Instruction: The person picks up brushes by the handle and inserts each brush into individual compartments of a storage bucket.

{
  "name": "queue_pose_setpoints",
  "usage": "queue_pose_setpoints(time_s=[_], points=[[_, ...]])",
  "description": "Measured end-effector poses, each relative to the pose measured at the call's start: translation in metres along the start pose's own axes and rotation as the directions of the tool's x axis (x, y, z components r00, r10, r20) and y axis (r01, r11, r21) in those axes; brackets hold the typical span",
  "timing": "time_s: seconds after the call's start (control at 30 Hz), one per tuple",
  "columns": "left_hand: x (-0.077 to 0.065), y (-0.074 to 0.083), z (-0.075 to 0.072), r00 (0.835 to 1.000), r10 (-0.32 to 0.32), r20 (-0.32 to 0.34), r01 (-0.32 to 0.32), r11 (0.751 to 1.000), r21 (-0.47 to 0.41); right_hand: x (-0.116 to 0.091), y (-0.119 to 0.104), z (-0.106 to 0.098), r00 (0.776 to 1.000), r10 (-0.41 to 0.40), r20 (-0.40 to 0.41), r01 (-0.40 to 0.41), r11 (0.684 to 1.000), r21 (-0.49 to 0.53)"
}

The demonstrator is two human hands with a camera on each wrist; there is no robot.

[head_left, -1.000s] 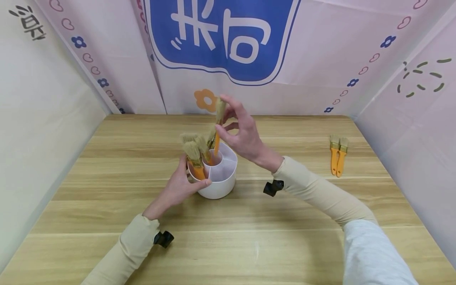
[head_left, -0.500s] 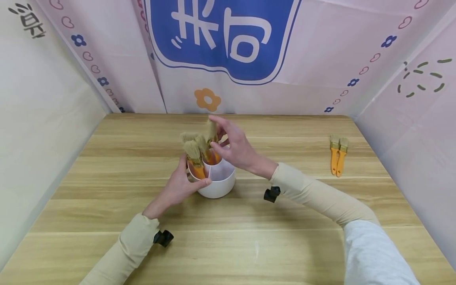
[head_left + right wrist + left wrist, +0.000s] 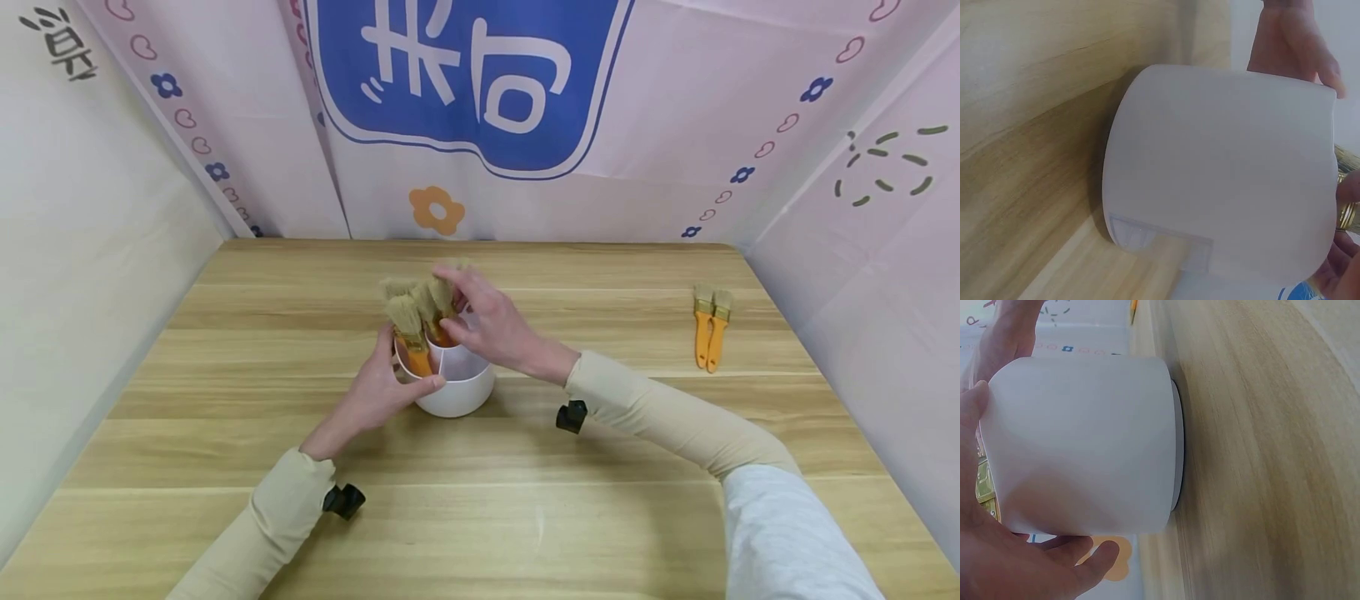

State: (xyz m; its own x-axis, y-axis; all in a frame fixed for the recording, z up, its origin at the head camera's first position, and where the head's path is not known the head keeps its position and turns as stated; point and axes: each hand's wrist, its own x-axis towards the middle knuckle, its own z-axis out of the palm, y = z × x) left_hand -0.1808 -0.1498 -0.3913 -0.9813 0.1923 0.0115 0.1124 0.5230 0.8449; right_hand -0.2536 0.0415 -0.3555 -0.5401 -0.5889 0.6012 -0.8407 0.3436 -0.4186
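Observation:
A white round desk organizer with inner dividers stands upright on the wooden table. My left hand grips its near-left side, thumb at the front rim; the left wrist view shows the fingers around the wall. Several orange-handled paintbrushes lean in it, bristles up. Over the far-right rim, my right hand pinches one paintbrush near its bristles, its handle down inside the organizer. In the right wrist view, the organizer's wall hides most of the brushes; a metal ferrule shows by the fingers.
Two more orange-handled paintbrushes lie side by side at the right of the wooden table. A printed cloth backdrop rises behind the table's back edge, with pale walls at both sides.
My right hand has moved down and slightly left, lowering the pinched paintbrush into the organizer. The left hand and the organizer have stayed in place.

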Motion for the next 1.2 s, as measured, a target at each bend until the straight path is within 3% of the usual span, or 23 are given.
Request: queue_pose_setpoints(time_s=[0.43, 0.67, 1.2], points=[[0.000, 0.001, 0.000, 1.000, -0.007, 0.010, 0.007, 1.000, -0.006, -0.003, 0.002, 0.004, 1.000, -0.008, 0.006, 0.008, 1.000, -0.011], [0.001, 0.001, 0.001, 1.000, -0.022, 0.008, 0.022, 1.000, -0.003, -0.001, 0.010, -0.009, 0.998, -0.004, -0.070, 0.004, 1.000, 0.002], [0.002, 0.000, 0.002, 1.000, -0.031, 0.004, 0.031, 1.000, -0.006, -0.026, 0.051, -0.048, 0.965, 0.204, -0.167, -0.212, 0.977, -0.030]])
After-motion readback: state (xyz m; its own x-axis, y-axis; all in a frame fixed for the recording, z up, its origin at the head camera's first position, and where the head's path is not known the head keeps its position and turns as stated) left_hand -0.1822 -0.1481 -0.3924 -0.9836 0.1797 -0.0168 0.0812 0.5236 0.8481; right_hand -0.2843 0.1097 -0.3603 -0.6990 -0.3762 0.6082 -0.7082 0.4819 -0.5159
